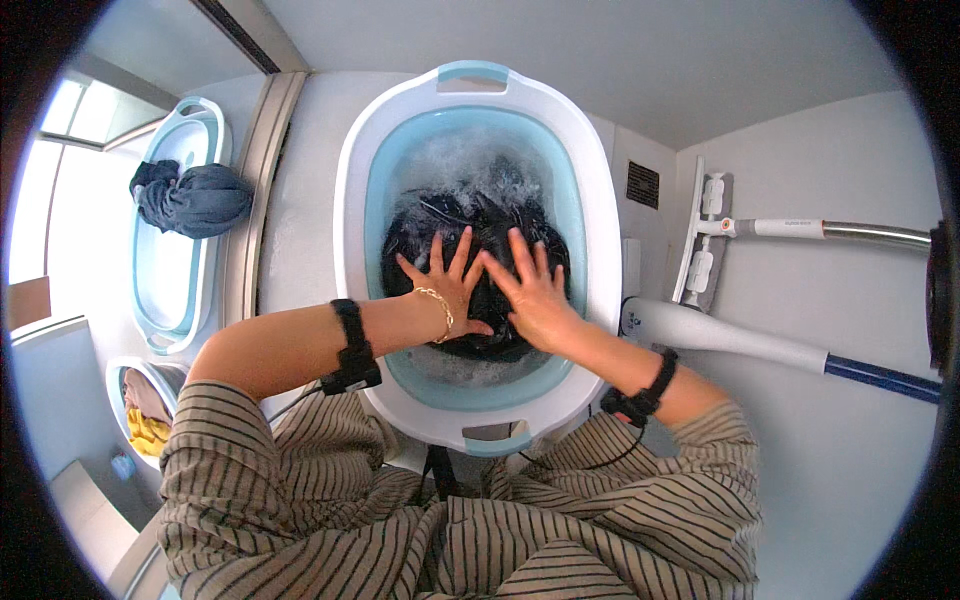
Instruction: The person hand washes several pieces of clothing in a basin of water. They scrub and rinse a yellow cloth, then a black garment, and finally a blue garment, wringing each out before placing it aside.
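A white and light-blue plastic basin (478,420) stands before me, holding soapy water with suds (465,150). In it lies a wet black garment or cloth (487,300), partly under the water. My left hand (448,289), with a gold-coloured chain bracelet at the wrist, rests palm down on the cloth, fingers spread. Close beside it my right hand (531,296) also presses flat on the cloth with its fingers apart. The index fingertips of the two hands almost meet. Black straps with small devices sit on both forearms.
Left, beyond a door frame (270,195), a second basin (139,277) carries dark wet-looking clothes (199,199) across its rims. Below it stands a basket (116,382) with yellow and beige cloth. A flat mop (701,232) and a white-headed, blue-handled tool (720,334) lie to the right, near a floor drain (643,185).
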Available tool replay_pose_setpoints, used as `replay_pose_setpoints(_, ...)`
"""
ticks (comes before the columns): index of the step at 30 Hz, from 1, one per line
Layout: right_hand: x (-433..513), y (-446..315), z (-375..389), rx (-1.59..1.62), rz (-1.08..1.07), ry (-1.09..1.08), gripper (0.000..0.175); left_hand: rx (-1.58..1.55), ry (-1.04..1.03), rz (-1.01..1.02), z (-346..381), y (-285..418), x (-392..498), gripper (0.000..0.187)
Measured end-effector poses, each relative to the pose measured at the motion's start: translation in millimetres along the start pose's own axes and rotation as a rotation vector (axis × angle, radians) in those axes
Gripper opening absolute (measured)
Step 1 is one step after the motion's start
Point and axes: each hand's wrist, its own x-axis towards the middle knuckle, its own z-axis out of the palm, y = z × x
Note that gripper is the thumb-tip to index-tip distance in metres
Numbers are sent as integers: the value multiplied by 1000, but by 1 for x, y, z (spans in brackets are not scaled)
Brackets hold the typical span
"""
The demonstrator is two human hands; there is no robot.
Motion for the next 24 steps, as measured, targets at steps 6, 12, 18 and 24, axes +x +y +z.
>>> replay_pose_setpoints(6, 62, -1, 64, -175, 117, -201, 78, 25, -243, 101, 46, -5, 86, 100)
replay_pose_setpoints(12, 117, 7, 68, 116, 195, -217, 44, 118, -425, 386, 79, -24, 147, 66)
replay_pose_setpoints(18, 103, 43, -32, 336, -139, -58, 46, -285, -70, 165, 8, -46, 83, 57)
replay_pose_setpoints(24, 43, 30, -130, 1504, -178, 251, 70, -647, 104, 581, -17, -34, 22, 21)
